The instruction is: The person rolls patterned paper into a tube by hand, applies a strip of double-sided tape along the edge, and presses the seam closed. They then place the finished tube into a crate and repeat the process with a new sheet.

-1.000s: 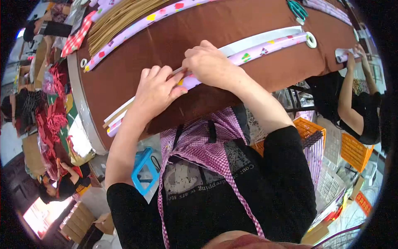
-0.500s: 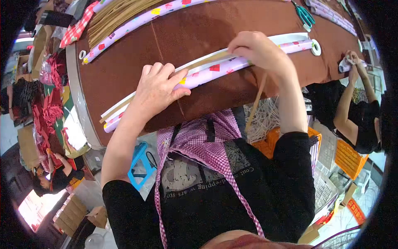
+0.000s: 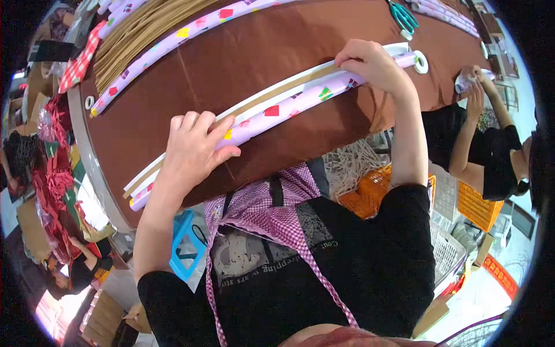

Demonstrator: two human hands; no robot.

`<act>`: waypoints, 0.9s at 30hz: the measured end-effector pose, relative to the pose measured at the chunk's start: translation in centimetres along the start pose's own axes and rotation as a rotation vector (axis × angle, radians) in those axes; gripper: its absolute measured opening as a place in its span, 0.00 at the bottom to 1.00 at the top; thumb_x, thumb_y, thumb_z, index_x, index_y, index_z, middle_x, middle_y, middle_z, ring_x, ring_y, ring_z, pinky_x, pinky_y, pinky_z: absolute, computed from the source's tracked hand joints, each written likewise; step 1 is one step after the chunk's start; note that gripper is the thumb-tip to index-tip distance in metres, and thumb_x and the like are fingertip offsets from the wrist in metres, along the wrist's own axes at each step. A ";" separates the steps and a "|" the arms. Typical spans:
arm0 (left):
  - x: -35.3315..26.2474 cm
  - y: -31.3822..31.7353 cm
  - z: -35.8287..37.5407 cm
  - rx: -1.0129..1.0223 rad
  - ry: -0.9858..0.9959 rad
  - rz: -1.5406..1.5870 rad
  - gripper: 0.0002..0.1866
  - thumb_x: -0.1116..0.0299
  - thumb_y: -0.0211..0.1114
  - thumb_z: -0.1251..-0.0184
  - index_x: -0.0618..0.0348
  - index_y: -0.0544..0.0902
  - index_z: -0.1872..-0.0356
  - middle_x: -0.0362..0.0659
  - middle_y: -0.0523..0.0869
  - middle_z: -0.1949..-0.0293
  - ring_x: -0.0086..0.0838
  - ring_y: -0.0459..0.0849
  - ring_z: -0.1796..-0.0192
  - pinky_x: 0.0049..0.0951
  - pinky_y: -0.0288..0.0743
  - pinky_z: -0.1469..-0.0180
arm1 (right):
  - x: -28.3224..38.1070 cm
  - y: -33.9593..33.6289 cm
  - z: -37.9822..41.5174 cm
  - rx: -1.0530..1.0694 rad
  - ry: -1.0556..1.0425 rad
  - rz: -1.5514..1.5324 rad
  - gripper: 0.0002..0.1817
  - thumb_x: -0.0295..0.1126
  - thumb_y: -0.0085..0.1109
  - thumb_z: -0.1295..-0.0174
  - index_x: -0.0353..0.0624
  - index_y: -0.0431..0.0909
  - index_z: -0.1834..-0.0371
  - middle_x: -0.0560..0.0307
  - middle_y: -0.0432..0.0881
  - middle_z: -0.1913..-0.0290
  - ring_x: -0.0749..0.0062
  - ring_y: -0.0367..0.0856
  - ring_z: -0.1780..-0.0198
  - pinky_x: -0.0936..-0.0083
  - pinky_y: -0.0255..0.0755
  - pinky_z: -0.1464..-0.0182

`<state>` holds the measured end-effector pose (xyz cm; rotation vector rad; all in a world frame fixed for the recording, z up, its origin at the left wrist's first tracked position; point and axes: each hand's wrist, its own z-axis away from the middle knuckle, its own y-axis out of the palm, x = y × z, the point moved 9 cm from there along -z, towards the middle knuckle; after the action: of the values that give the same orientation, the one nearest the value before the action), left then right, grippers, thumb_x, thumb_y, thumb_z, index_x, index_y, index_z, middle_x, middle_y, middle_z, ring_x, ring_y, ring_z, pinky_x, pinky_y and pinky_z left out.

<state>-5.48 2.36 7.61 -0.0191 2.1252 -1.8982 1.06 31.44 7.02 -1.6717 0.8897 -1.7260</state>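
Note:
A roll of lilac wrapping paper [image 3: 272, 120] with coloured gift prints lies slantwise on the brown tabletop in front of me. Its white edge [image 3: 254, 96] shows along the far side, and a tan strip [image 3: 272, 91] runs lengthwise over that edge. My left hand [image 3: 196, 147] grips the roll left of its middle, thumb on the near side and fingers bent over the strip. Toward the right end, my right hand [image 3: 370, 62] pinches the tan strip with closed fingers. A white ring [image 3: 420, 62] sits at the roll's right end.
Behind lie another patterned roll [image 3: 196, 32], a stack of brown paper [image 3: 133, 43] and teal-handled scissors [image 3: 404, 20]. A co-worker's hands [image 3: 475, 81] handle paper at the right. Below the table edge stands an orange basket [image 3: 370, 194] near shredded paper [image 3: 352, 162].
The tan strip's free end, which hung over the near table edge, no longer hangs there; the strip now lies straight along the white edge. The view has shifted, with both hands still at the roll.

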 end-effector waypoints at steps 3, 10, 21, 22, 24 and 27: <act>0.1 0.1 -0.1 0.028 -0.011 -0.003 0.30 0.46 0.69 0.45 0.50 0.83 0.44 0.40 0.76 0.61 0.35 0.74 0.56 0.38 0.65 0.52 | -0.3 0.2 -0.2 -0.006 0.035 -0.004 0.08 0.27 0.61 0.43 0.40 0.87 0.63 0.49 0.86 0.63 0.55 0.86 0.62 0.65 0.79 0.57; 0.1 0.2 -0.1 0.032 -0.017 -0.025 0.32 0.43 0.67 0.46 0.50 0.83 0.43 0.40 0.75 0.62 0.35 0.73 0.56 0.38 0.64 0.51 | 0.9 0.9 -0.2 -0.038 -0.087 0.282 0.06 0.25 0.60 0.45 0.39 0.86 0.67 0.55 0.84 0.68 0.59 0.83 0.63 0.66 0.73 0.54; -0.1 -0.2 -1.2 0.095 -0.053 0.042 0.32 0.41 0.63 0.44 0.52 0.82 0.44 0.41 0.75 0.60 0.36 0.73 0.55 0.38 0.65 0.51 | 1.8 1.2 0.3 -0.110 -0.060 0.441 0.08 0.25 0.57 0.44 0.42 0.87 0.70 0.59 0.84 0.66 0.62 0.80 0.56 0.66 0.67 0.48; -0.4 -0.3 -1.7 0.075 -0.037 0.027 0.31 0.42 0.65 0.45 0.52 0.83 0.46 0.41 0.75 0.61 0.36 0.73 0.55 0.38 0.65 0.51 | 1.7 1.2 0.4 -0.115 -0.062 0.437 0.08 0.25 0.57 0.44 0.42 0.87 0.70 0.59 0.84 0.66 0.62 0.80 0.56 0.66 0.67 0.48; -0.9 -0.1 -2.7 0.056 -0.021 0.003 0.30 0.43 0.67 0.46 0.52 0.83 0.47 0.41 0.75 0.61 0.36 0.74 0.55 0.38 0.65 0.52 | 1.6 1.1 0.5 -0.136 -0.072 0.424 0.08 0.25 0.56 0.44 0.43 0.87 0.69 0.58 0.84 0.65 0.62 0.81 0.56 0.66 0.67 0.47; -2.8 -0.2 -4.3 0.002 0.063 0.034 0.28 0.49 0.73 0.49 0.57 0.83 0.50 0.42 0.77 0.62 0.37 0.75 0.56 0.38 0.65 0.54 | 1.4 1.1 0.5 -0.130 -0.044 0.411 0.09 0.25 0.55 0.43 0.43 0.87 0.68 0.58 0.84 0.65 0.62 0.81 0.56 0.65 0.67 0.47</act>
<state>-3.78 7.11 8.73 0.0779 2.1494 -1.9054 1.41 29.59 7.00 -1.4707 1.2475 -1.3733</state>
